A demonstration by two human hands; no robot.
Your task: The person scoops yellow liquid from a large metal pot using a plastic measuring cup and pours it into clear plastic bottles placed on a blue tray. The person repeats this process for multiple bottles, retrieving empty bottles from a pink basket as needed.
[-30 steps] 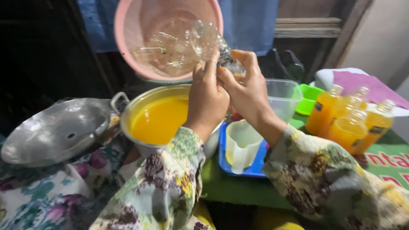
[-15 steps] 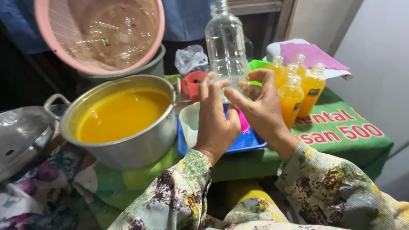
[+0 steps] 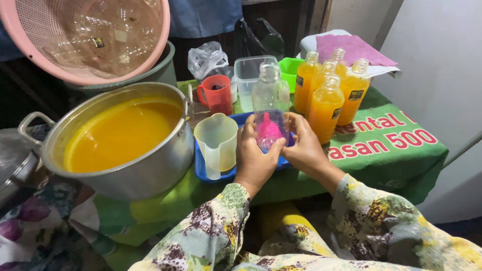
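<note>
Two hands, left hand (image 3: 257, 155) and right hand (image 3: 303, 146), closed around an empty clear bottle (image 3: 270, 103), upright, neck up, over the blue tray (image 3: 202, 171) near the table's front edge. Pale jug (image 3: 217, 141) empty on the tray. Steel pot (image 3: 120, 143) at left, full of orange liquid. Four filled orange bottles (image 3: 329, 95) behind, toward the far right corner. Pink basket (image 3: 85, 35) farthest, holding clear bottles.
</note>
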